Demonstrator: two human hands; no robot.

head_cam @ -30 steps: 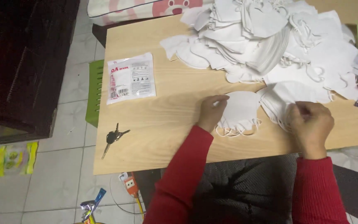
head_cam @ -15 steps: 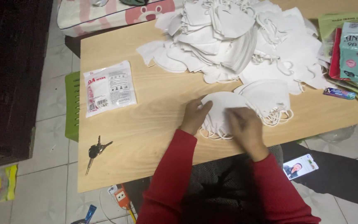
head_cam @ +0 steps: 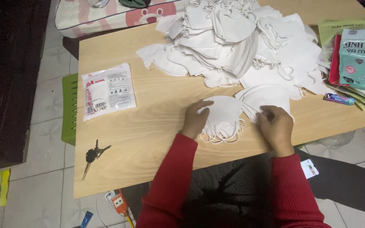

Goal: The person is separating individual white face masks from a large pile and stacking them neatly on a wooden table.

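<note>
1. Since the small stack of white masks (head_cam: pixel 222 118) sits close to the near edge of the wooden table (head_cam: pixel 148 139) with ear loops dangling, a careless tug could probably drag it off.
2. Left hand (head_cam: pixel 196 120) lies flat, fingers loosely open, pressing the stack's left side.
3. Right hand (head_cam: pixel 276 126) is curled, pinching the edge of a second mask pile (head_cam: pixel 265 98) just right of it.

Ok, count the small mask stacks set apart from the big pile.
2: one stack under the left hand, another stack beside it, touched by the right hand. More may hide in the pile.
</note>
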